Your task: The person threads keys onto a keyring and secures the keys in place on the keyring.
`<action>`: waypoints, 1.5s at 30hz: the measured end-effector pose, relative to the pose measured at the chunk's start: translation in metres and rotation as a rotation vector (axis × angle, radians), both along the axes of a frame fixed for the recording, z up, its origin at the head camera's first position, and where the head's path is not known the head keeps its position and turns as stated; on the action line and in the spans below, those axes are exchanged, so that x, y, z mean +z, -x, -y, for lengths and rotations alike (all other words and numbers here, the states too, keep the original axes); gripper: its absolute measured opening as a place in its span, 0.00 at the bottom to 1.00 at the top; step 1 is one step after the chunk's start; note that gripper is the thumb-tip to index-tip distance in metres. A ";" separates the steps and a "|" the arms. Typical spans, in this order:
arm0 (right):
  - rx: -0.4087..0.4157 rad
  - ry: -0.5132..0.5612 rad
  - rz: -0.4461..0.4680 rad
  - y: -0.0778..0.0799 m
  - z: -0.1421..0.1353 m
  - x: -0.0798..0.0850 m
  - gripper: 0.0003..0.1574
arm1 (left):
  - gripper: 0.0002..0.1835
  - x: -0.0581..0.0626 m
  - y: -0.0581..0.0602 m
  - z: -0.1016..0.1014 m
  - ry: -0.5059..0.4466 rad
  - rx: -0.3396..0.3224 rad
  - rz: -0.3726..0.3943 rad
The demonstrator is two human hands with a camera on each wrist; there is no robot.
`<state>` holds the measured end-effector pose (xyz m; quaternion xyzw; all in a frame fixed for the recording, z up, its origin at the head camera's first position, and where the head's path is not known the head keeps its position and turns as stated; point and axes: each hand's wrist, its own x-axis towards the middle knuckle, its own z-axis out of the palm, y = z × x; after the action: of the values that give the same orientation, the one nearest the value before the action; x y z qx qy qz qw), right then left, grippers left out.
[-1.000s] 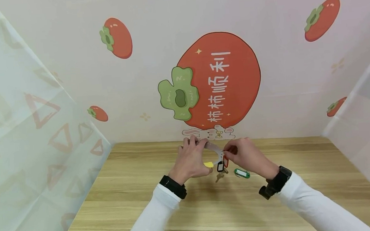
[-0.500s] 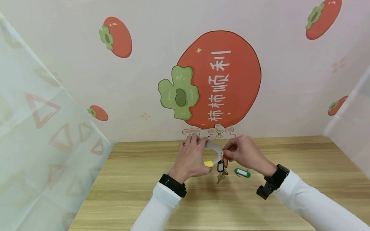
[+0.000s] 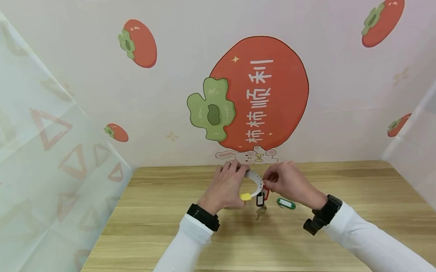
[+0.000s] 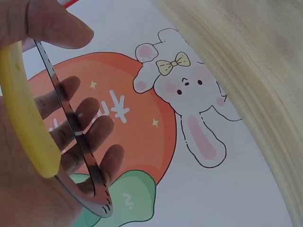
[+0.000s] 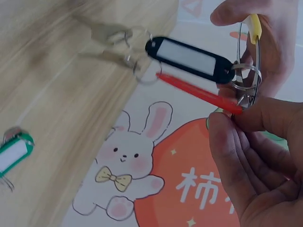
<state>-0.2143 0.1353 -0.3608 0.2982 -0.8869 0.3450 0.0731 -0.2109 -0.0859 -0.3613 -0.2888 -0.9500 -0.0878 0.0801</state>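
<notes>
My left hand [image 3: 225, 186] grips a large flat metal ring [image 3: 257, 182] with a yellow grip [image 4: 29, 113]. In the left wrist view its thumb lies across the top and the fingers curl behind the ring. A black key tag [image 5: 189, 59] hangs from the metal ring by a small split ring. Beside it, my right hand [image 3: 290, 185] pinches the end of a red key tag [image 5: 199, 92] at its small ring, close against the metal ring. Whether that small ring is threaded on, I cannot tell. Blurred keys [image 5: 105, 34] dangle from both tags.
A green key tag [image 3: 286, 203] lies on the wooden table [image 3: 164, 239], just right of the hanging keys. Behind the hands rises a white backdrop [image 3: 334, 137] printed with persimmons and a rabbit.
My left hand has shifted slightly right and the metal ring has tilted, its yellow grip a little lower. The black tag and keys hang slightly lower. My right hand keeps pinching by the red tag.
</notes>
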 end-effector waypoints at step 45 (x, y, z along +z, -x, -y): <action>-0.081 -0.042 -0.009 0.002 0.003 0.008 0.02 | 0.50 -0.005 -0.003 -0.011 0.043 0.078 -0.153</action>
<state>-0.2165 0.1324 -0.3530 0.2651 -0.9051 0.3217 0.0844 -0.2082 -0.0746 -0.3663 -0.2589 -0.9533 -0.0417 0.1497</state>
